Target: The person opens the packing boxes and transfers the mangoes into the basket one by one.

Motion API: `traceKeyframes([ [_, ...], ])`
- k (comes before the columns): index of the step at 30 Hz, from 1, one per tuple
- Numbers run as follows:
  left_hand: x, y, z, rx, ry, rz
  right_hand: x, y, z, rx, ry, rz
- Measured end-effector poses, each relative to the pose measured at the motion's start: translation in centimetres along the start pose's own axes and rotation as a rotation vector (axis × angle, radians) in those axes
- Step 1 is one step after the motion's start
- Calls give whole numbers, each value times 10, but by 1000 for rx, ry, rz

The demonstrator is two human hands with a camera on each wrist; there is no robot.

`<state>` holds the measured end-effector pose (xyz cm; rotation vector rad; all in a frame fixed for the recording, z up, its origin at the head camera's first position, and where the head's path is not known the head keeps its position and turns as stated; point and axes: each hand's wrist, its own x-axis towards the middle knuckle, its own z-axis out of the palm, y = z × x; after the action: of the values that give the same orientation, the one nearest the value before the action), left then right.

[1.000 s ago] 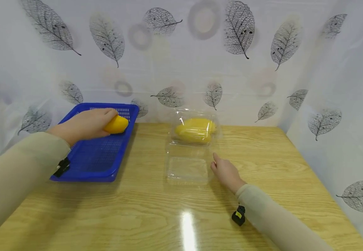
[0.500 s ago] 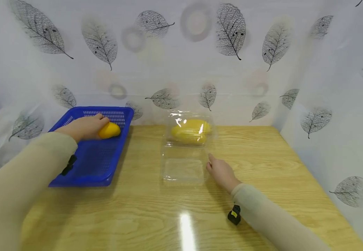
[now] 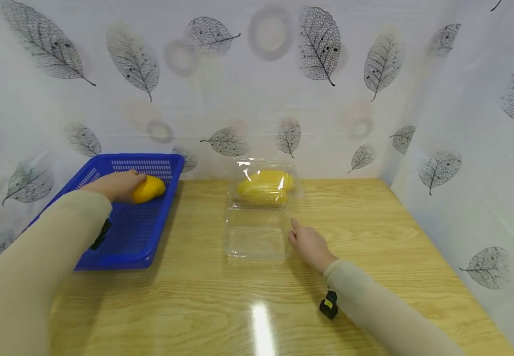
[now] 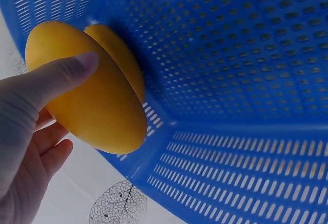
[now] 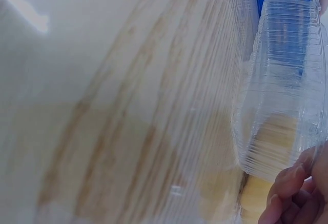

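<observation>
Inside the blue plastic basket (image 3: pixel 166 212), my left hand (image 3: pixel 116 186) grips a yellow-orange mango (image 4: pixel 102 103), thumb across its near side. A second mango (image 4: pixel 124 55) lies right behind it against the basket, partly covered. In the middle of the table lies a clear plastic clamshell container (image 3: pixel 257 242), unfolded. Its far half holds yellow mangoes (image 3: pixel 266 187), seen through glossy plastic. My right hand (image 3: pixel 312 247) is at the container's right side, and in the right wrist view its curled fingers (image 5: pixel 287 188) pinch the transparent rim.
A wooden table (image 3: pixel 203 306) carries everything, with a bright light reflection near the front. Behind it and to the right hangs a white leaf-print curtain (image 3: pixel 239 74). The basket's raised walls surround my left hand.
My left hand, with the mango, has sunk lower into the basket. The whole scene has shifted slightly left as the head turned. My right hand stays by the container.
</observation>
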<state>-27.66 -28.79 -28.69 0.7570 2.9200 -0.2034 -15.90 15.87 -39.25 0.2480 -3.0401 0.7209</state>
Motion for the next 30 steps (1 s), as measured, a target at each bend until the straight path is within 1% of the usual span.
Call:
traceKeyframes([
  [3, 2, 0, 8, -5, -8, 14, 1, 0, 0, -12, 9, -5],
  [8, 2, 3, 17, -49, -43, -5, 1, -2, 2, -33, 10, -20],
  [11, 1, 4, 21, -57, -40, -18, 1, -2, 4, -39, 13, -21],
  [18, 0, 9, 25, -57, -71, -51, -1, -2, 6, -34, 2, -6],
  [22, 0, 10, 27, -62, -78, -57, -1, -2, 6, -31, 1, 2],
  [27, 4, 9, 31, -59, -98, -75, 0, -1, 6, -40, -4, 9],
  [30, 8, 6, 34, -60, -126, -85, 0, -1, 6, -41, 0, 9],
])
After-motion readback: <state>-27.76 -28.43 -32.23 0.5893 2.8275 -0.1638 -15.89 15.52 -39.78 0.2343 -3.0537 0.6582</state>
